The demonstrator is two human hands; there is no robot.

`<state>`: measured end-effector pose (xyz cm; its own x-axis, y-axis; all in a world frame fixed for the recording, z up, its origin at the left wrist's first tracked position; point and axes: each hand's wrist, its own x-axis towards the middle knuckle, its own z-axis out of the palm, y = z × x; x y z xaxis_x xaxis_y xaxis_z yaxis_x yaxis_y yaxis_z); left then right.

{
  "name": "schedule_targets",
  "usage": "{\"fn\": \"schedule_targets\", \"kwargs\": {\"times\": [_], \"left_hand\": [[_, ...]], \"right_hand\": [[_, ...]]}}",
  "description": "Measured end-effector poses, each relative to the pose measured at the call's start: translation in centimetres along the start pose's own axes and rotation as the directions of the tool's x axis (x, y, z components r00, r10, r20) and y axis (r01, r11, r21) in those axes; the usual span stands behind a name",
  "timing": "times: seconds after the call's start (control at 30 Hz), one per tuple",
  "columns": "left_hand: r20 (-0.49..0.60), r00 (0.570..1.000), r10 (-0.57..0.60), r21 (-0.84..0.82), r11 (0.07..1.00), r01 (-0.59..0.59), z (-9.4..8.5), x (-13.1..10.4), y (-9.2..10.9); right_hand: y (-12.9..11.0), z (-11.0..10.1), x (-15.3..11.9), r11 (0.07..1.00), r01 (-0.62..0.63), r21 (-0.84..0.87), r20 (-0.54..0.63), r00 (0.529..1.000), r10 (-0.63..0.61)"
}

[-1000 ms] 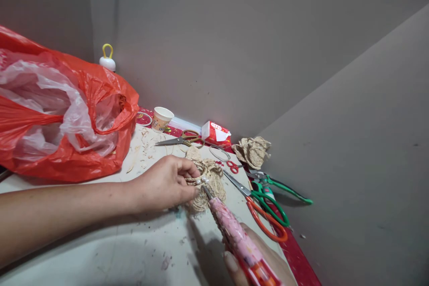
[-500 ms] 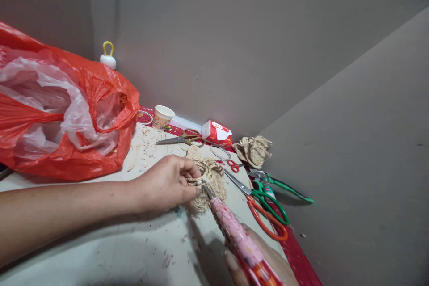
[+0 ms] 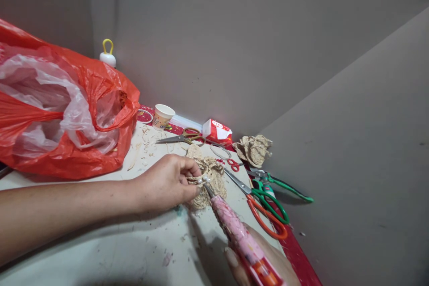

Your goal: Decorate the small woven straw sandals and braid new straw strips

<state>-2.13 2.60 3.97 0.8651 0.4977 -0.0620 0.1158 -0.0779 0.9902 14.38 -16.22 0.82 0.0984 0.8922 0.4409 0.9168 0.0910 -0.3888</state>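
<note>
Glue gun (image 3: 231, 223) nozzle at the white beads (image 3: 203, 179) of a braided straw piece (image 3: 218, 189)

Nearest, at the bottom edge, the right hand (image 3: 273, 254) has its fingers wrapped around the pink body of the glue gun, whose metal nozzle points up and to the left. The nozzle tip is right by the beads; whether it touches them cannot be told. The left hand (image 3: 167, 183), reaching in from the left, has thumb and fingers pinched on the near-left part of the straw piece, which sits over the pale tabletop (image 3: 144, 250).

Just right of the piece lie scissors with one green and one orange handle loop (image 3: 263, 221), and beside them green-handled pruners (image 3: 290, 189). A crumpled red plastic bag (image 3: 114, 156) fills the left side, with whitish plastic showing in its opening.

Farther back are small red-handled scissors (image 3: 233, 164), a few red beads (image 3: 220, 161) and a second straw bundle (image 3: 254, 149). Behind these come brown-handled scissors (image 3: 177, 139), lying open, a red-and-white tissue pack (image 3: 217, 132) and an upright paper cup (image 3: 163, 117). A grey wall (image 3: 234, 53) rises beyond.
</note>
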Motion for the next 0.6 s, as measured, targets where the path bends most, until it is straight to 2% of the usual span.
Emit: {"fn": "schedule_targets", "kwargs": {"times": [0.07,0.23,0.33,0.6], "left_hand": [[0.006,1.000,0.003,0.001,1.000,-0.003,0.0,0.0,0.0],[0.005,1.000,0.007,0.009,1.000,-0.007,0.0,0.0,-0.1],[0.008,1.000,-0.004,0.015,1.000,0.004,0.0,0.1,-0.1],[-0.003,1.000,0.003,0.015,1.000,-0.003,0.1,0.0,-0.1]], "right_hand": [[0.4,-0.1,0.1,1.000,0.007,-0.011,0.030,1.000,-0.007],[0.8,0.3,-0.3,0.998,-0.012,-0.057,-0.009,1.000,0.012],[0.9,0.6,-0.5,0.999,0.004,-0.038,0.044,0.999,-0.003],[-0.7,0.5,-0.1,0.993,0.006,-0.117,0.014,1.000,-0.004]]}}
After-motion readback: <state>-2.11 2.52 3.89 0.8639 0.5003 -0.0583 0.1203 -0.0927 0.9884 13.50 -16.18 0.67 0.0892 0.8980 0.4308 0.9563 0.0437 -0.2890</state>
